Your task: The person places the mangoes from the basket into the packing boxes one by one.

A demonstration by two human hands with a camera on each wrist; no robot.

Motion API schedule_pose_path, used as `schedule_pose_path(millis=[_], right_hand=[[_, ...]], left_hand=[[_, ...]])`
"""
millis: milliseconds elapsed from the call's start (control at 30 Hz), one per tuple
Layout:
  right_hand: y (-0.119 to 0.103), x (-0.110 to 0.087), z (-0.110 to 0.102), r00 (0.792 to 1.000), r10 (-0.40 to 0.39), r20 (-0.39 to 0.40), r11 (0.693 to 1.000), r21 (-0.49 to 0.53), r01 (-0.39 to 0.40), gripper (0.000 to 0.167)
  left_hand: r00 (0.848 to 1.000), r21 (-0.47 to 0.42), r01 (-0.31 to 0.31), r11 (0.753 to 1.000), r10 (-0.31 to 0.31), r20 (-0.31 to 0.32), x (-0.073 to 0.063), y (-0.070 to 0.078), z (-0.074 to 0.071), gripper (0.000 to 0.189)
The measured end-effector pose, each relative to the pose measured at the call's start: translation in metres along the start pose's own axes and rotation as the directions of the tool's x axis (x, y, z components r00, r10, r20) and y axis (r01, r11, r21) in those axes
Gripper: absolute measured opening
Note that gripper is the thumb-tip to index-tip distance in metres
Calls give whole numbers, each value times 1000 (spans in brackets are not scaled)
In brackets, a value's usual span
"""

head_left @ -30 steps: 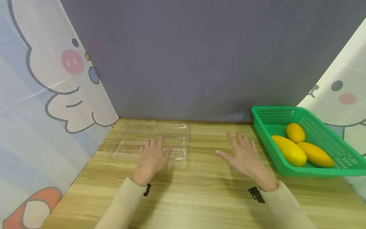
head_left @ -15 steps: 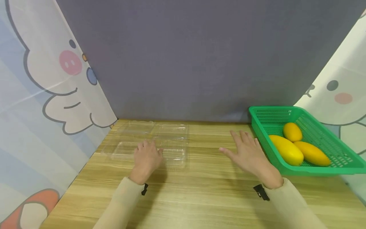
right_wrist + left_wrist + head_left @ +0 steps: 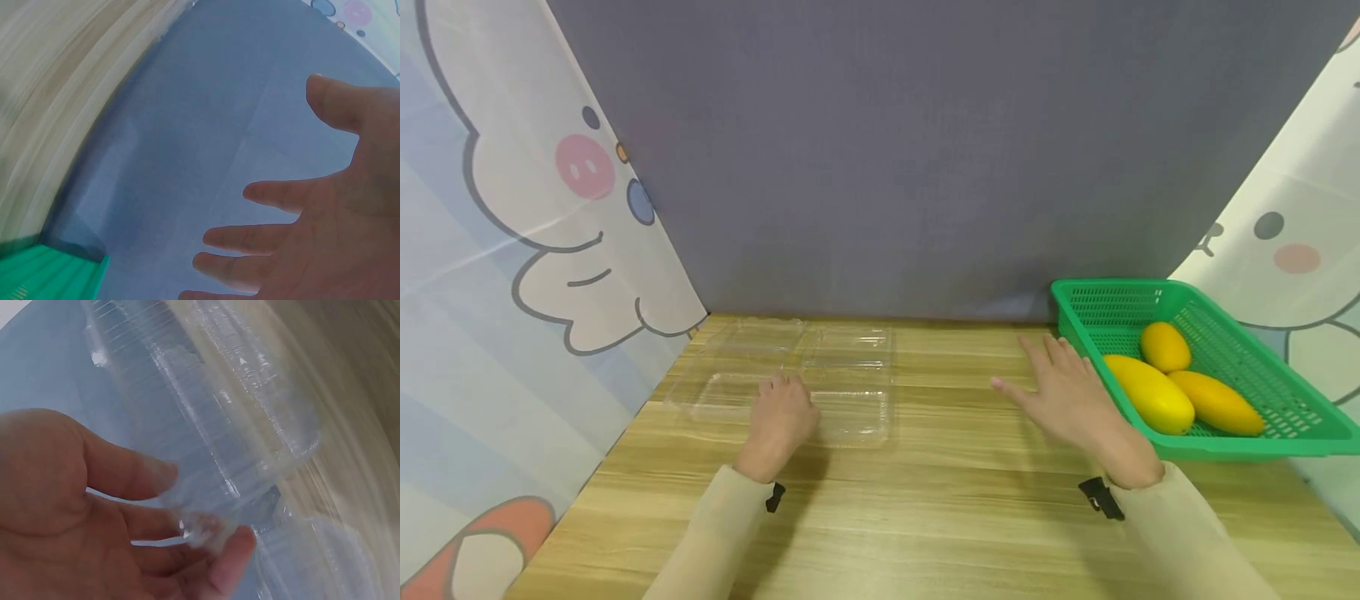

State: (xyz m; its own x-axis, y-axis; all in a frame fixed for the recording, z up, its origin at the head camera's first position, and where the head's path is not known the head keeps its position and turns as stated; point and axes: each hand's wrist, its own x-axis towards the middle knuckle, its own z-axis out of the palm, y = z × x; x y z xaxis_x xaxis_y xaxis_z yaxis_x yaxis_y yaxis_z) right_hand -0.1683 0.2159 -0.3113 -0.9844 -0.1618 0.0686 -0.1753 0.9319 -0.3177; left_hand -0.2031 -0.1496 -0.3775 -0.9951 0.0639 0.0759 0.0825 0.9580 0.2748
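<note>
My left hand (image 3: 781, 417) is at the near side of a clear plastic food container (image 3: 853, 414) on the left half of the table. In the left wrist view, the thumb and curled fingers (image 3: 232, 559) pinch a corner of that container (image 3: 194, 434). My right hand (image 3: 1071, 408) hovers with spread, straight fingers just left of a green plastic basket (image 3: 1240, 448); nothing is in it. Inside the basket lie a large yellow mango (image 3: 1153, 398), a second long mango (image 3: 1217, 403) and a smaller one (image 3: 1165, 347).
More clear plastic trays, one at the left (image 3: 726, 396) and one at the back (image 3: 850, 346), lie close against the held one. The wood-grain table (image 3: 917, 508) ends at a grey upright panel (image 3: 880, 167). Printed cloth (image 3: 482, 333) hangs along the left side.
My left hand has drawn back slightly and curled its fingers onto the container's edge. My right hand has drifted right, closer to the green basket, with fingers still spread.
</note>
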Motion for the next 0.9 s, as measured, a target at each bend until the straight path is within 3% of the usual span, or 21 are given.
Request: schedule_pose_path(millis=[300,400,633,900], right_hand=[[10,2,-15,1000,11,1,1000,27,-11,94],[15,3,-19,1000,24,6,999,42,-24,94],[21,3,-22,999,33,10,999,28,-33,95],[29,4,-27,999,41,22,999,6,-42,96]], left_hand=[[999,-108,-21,994,18,-30,3,0,1,14],[999,-137,-27,990,22,-33,6,-1,3,18],[999,-277,2,961,9,40,12,-5,4,48],[998,-352,44,935,-23,63,16,-8,6,47]])
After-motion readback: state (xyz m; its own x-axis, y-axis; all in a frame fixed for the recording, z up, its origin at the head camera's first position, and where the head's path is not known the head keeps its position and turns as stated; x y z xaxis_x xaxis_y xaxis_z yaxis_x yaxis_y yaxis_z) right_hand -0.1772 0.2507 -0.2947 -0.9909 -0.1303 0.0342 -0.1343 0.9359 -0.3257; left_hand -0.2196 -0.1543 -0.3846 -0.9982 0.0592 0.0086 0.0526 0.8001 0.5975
